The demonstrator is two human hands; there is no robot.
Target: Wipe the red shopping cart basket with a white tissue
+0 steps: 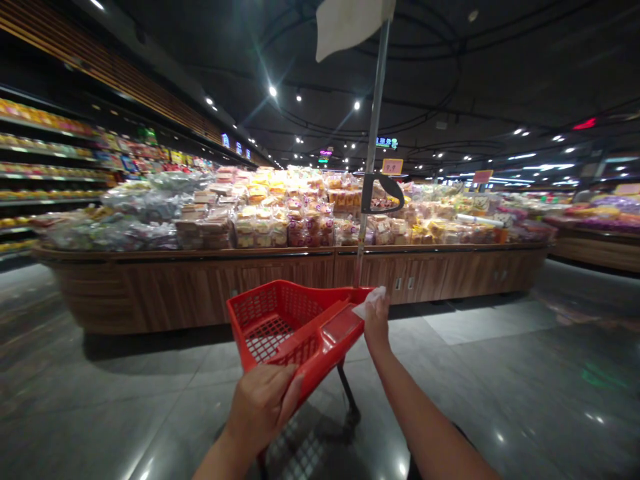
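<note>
Red plastic shopping basket [280,310], mesh-walled and tilted, sits directly ahead of the left hand [263,407], its near end gripped and its far end reaching the right hand [376,320]. Left hand: fingers curled over the basket's red rim, thumb side toward the body, closed in a firm wrap. Right hand: raised at the basket's far corner, fingers pressed together behind a translucent white sheet [369,301]. The sheet hides the fingertips, so whether they pinch it cannot be told.

Forward of the right hand, a slim metal pole [373,133] rises from the basket's far end, carrying a black loop-shaped holder [383,193] and, at the top edge of the view, a white flag [347,27]. Below the left hand, a black cart leg [347,393] descends to the floor.

Beyond both hands stands a wood-fronted display counter [200,280] heaped with packaged bakery goods [280,220]; a yellow price sign [393,167] stands above the goods, forward of the right hand. A band of grey polished tile floor [475,320] separates the basket from the counter's base and extends past the right forearm. Far to the left of the left hand, stocked shelves [45,160] line the wall; far to the right, a second display [595,247] stands at the frame's edge.
</note>
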